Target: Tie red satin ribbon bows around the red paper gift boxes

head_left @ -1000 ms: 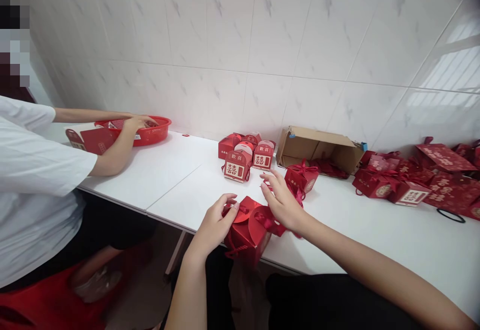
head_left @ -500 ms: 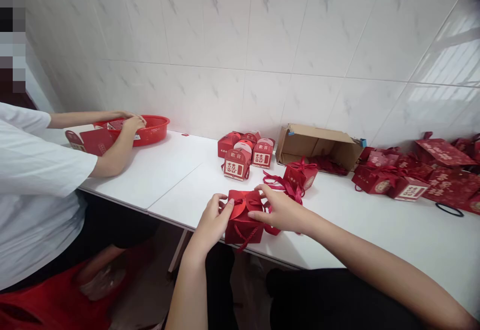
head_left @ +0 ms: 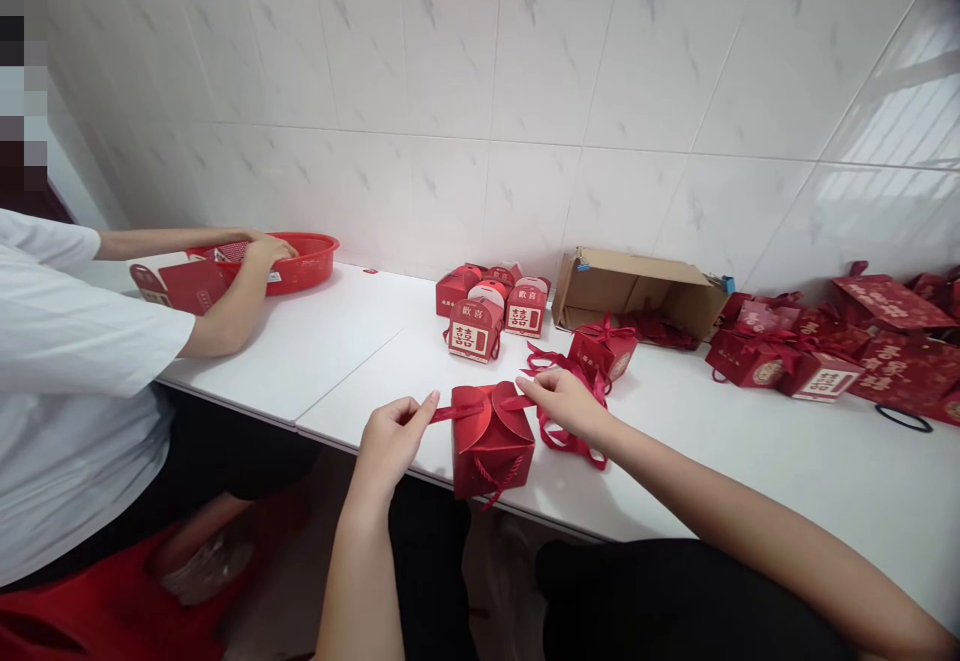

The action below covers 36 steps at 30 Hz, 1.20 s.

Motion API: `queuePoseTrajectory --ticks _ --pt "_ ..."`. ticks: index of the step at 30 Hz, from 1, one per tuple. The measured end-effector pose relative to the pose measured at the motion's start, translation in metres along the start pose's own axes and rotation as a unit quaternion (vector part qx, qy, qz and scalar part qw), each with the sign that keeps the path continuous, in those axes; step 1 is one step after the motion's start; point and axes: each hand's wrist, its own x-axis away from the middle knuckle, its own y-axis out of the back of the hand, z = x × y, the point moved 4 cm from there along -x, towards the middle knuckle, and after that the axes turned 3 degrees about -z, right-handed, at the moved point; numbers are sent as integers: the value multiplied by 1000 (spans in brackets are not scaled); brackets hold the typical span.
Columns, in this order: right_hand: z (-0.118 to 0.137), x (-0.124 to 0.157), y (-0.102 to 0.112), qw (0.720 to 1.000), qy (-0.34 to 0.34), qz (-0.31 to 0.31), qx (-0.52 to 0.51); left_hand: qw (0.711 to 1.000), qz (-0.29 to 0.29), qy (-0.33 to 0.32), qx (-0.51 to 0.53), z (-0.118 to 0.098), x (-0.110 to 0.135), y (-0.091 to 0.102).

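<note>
A red gift box (head_left: 491, 451) with a twisted cord handle on its front stands at the table's near edge, its curved top flaps folded together. A red ribbon (head_left: 454, 412) runs through the flaps. To the left of the box, my left hand (head_left: 392, 441) pinches one end of the ribbon and draws it out straight. My right hand (head_left: 562, 401) pinches the ribbon on the other side, close to the flaps. Loose red ribbons (head_left: 574, 436) lie in a tangle just right of the box, partly behind my right hand.
Behind stand several small red boxes (head_left: 474, 326) and one tied with a bow (head_left: 602, 349). An open cardboard carton (head_left: 637, 286) rests against the wall, more red boxes (head_left: 757, 356) right of it. At left, a co-worker's hands reach into a red basin (head_left: 315, 259).
My hands have gone from the top flaps to the ribbon. The left has moved outward to the left, pulling its end taut; the right has shifted slightly right.
</note>
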Motion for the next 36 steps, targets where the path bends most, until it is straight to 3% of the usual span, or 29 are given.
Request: queuePoseTrajectory --ticks 3,5,7,11,14,16,19,21,24,26,30,36 --pt "9 3 12 986 69 -121 90 993 -85 -13 -86 -7 1 12" --pt "20 9 19 970 119 -166 128 986 -122 -26 -112 -15 6 22" --pt "31 15 20 971 144 -112 153 994 -58 -23 -95 -20 13 27" --pt "35 27 12 966 99 90 223 981 178 3 -77 -18 34 18" --pt "27 31 8 954 58 150 253 964 229 7 -135 -9 41 10" --pt "21 30 6 963 43 128 234 960 238 18 -145 -3 39 6" --pt "20 23 5 992 42 52 111 975 193 43 -102 0 30 7" --pt "23 19 3 998 53 21 -17 992 108 50 -34 -3 21 11" --pt "26 13 2 979 59 -15 -196 991 -39 36 120 -16 10 12" --pt "27 9 4 960 62 -31 -270 971 -81 18 223 -27 5 8" --pt "27 4 12 941 87 -65 -321 938 -40 -8 344 -58 -2 -5" --pt "40 -2 31 912 156 -127 -358 940 26 -82 329 -104 -15 -13"
